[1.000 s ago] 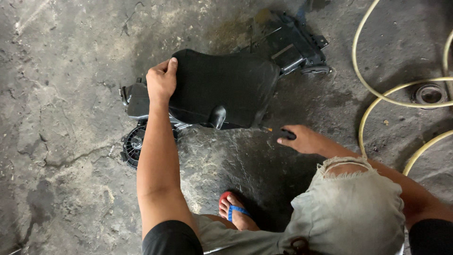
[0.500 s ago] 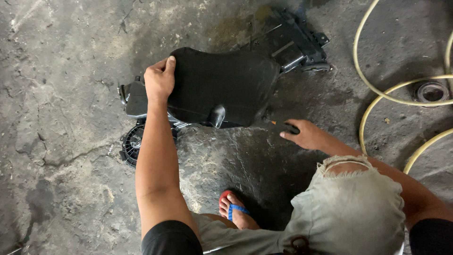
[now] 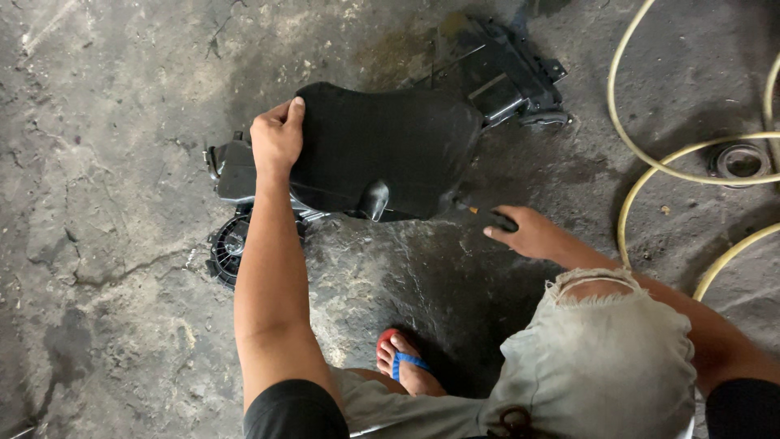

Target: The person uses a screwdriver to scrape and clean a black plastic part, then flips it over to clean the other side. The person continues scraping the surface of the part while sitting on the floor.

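A large black plastic housing lies on the stained concrete floor. My left hand grips its left edge, fingers curled over the rim. My right hand is closed around a small tool with a black handle; its thin tip points left at the housing's lower right edge. A round black blower fan sticks out below the housing, beside my left forearm.
A second black plastic part lies behind the housing at the upper right. A yellow hose loops over the floor at the right, near a round metal ring. My foot in a blue-strapped sandal and torn grey shorts fill the bottom.
My right hand with the tool has moved up and left, closer to the housing's lower right edge. My left hand keeps its grip on the left edge.
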